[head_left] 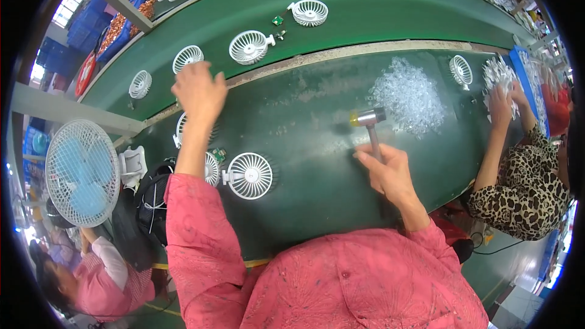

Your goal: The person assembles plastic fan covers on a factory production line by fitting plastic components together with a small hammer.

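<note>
My right hand [390, 173] is closed round the handle of a small mallet [368, 117] with a yellow face and a grey metal-coloured face, its head raised over the green table. My left hand [200, 92] reaches to the far edge, over the near rim of a white round fan cage [187, 58] on the conveyor belt; its fingers are bent and apart. Below my left forearm, a white slatted fan cage [250, 175] lies on the table. Beside it, my forearm partly hides another fan cage [212, 169], a small green circuit board [219, 155] and a third cage [181, 129].
A heap of clear plastic pieces [408, 97] and a white fan cage [461, 72] lie to the right. More cages [248, 47] rest on the green belt [378, 6]. A standing fan [83, 172] is at left; a co-worker in a leopard-print sleeve [524, 183] handles white parts at right.
</note>
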